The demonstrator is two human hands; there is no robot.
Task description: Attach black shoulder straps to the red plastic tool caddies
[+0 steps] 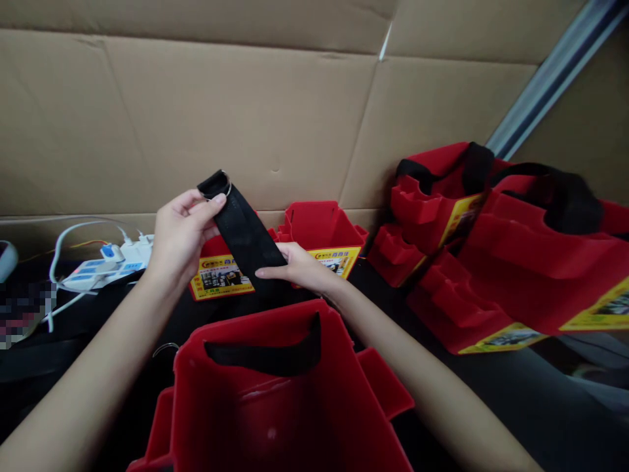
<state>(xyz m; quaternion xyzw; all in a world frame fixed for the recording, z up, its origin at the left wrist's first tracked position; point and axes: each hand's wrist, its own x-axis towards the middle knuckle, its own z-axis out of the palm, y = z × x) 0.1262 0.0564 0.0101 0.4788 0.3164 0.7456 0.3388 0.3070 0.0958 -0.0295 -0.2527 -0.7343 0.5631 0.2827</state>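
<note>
A black webbing strap (243,229) runs diagonally between my hands, with a small metal ring at its upper end. My left hand (184,229) pinches that upper end beside the ring. My right hand (295,265) grips the strap's lower part, fingers closed over it. Directly below my arms stands an open red fabric bag (289,406) with a black handle (268,357) across its mouth.
Another red bag (319,229) with a yellow label lies behind my hands. A pile of red bags (491,249) with black handles fills the right. A white power strip (108,265) with cables sits at left. Cardboard sheets (275,105) form the back wall.
</note>
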